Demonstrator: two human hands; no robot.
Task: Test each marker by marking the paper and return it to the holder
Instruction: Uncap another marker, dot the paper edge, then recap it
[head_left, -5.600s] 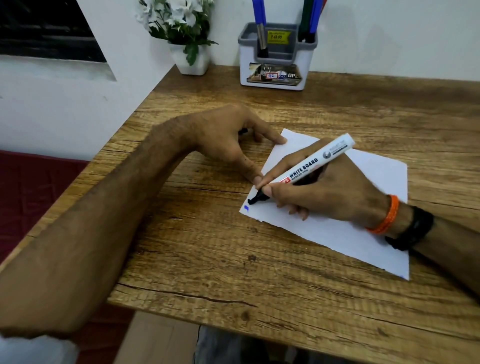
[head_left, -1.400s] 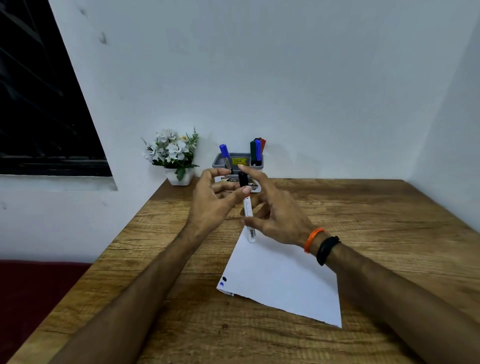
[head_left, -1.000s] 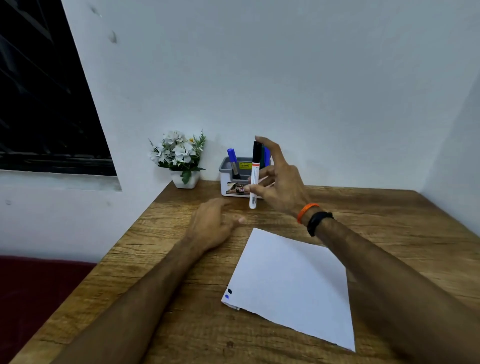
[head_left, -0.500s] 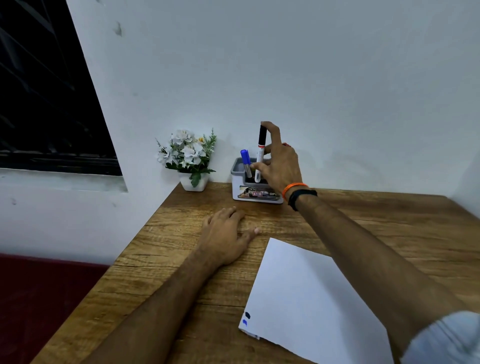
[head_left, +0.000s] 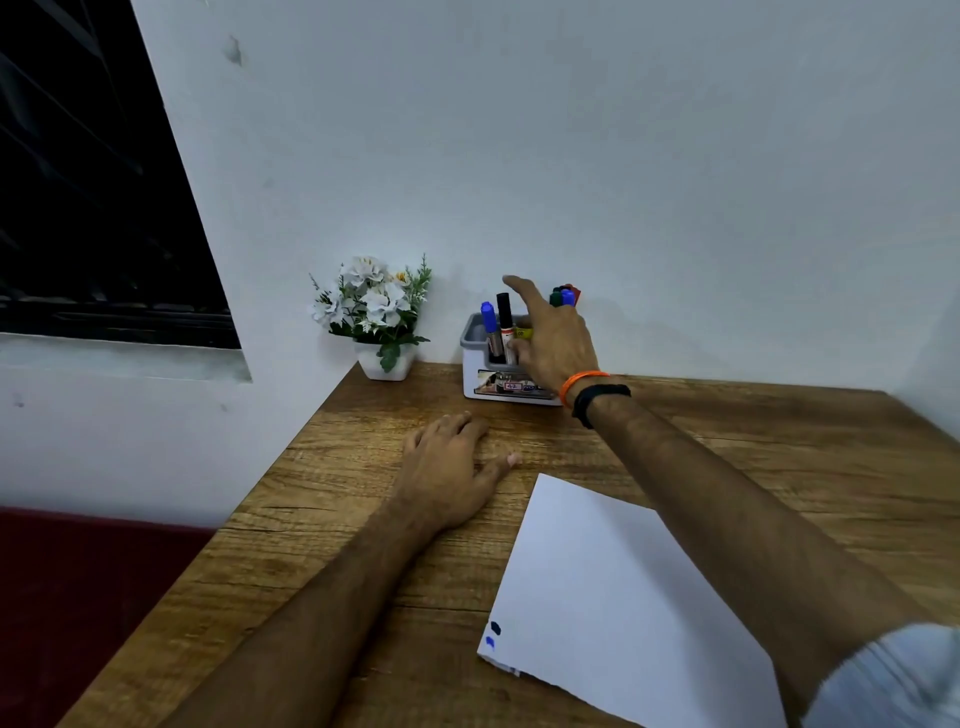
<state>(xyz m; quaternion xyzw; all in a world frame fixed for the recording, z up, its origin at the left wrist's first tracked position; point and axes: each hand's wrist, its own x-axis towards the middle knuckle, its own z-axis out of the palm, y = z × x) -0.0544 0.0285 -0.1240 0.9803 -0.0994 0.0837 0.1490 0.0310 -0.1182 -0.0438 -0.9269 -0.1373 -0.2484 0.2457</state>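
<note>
- Your right hand (head_left: 553, 340) was up at the holder (head_left: 475, 358), fingers spread apart, thumb just beside the black marker (head_left: 504, 322) — I could not tell if it touched.
- The black marker stood in the holder's left part, next to a blue marker (head_left: 487, 318).
- Your left hand (head_left: 449, 470) lay flat on the table (head_left: 779, 452), fingers loose.
- The paper (head_left: 613, 603) had a black mark (head_left: 495, 627) and a blue mark (head_left: 489, 643) near one corner.
- The holder's label was too blurry to read.

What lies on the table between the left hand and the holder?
Head view: only bare wood of the table lies between the left hand and the holder.
</note>
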